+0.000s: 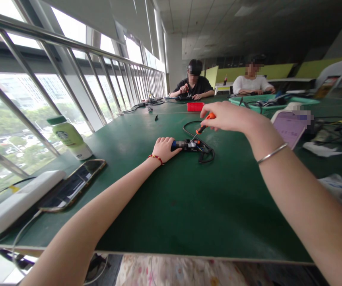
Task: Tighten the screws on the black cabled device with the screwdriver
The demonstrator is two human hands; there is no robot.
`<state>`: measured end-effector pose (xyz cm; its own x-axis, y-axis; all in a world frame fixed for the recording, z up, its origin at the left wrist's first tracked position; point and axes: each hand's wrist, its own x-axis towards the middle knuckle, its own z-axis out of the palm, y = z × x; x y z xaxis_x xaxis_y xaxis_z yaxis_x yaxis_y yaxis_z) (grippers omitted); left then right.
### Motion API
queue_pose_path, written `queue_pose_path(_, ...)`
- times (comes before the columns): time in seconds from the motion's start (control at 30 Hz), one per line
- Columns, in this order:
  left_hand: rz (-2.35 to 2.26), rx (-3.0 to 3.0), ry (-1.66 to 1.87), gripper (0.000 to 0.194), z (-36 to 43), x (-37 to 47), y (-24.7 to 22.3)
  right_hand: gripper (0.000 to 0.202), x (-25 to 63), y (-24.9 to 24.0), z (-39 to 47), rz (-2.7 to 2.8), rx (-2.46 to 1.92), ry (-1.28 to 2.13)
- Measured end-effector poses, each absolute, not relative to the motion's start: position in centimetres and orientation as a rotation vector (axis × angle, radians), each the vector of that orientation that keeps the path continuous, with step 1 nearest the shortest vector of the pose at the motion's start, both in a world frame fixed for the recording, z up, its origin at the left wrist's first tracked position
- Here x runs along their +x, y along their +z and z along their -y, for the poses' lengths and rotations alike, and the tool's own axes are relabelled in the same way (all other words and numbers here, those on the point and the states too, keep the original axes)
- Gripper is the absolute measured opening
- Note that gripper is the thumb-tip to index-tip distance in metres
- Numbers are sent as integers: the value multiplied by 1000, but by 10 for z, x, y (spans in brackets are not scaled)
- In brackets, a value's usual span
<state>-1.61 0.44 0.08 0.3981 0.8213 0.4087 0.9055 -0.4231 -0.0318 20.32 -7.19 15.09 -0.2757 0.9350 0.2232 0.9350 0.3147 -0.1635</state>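
Note:
My left hand (164, 149) is wrapped round the blue and black end of a slim electric tool (183, 144) lying on the green table. The tool's right end looks opened up, with small inner parts and wires showing, and a black cord curls beside it. Above that end, my right hand (223, 115) grips an orange and black screwdriver (206, 122) by its handle. The shaft slants down to the left, and its tip meets the exposed part of the tool. Whether the tip sits in a screw is too small to tell.
A red tray (195, 107) and a teal basket (260, 104) stand farther back. At left are a bottle (69, 137), a phone (74, 184) and a white power strip (22, 200). Another phone (290, 126) leans at right near cables. Co-workers sit across the table.

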Motion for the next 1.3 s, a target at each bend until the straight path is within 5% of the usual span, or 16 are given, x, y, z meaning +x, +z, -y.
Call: queue_pose_path(1.3, 1500, -2394, -500, 49, -7, -18, -2, 40, 195, 147, 78, 2268, -1713, -90)
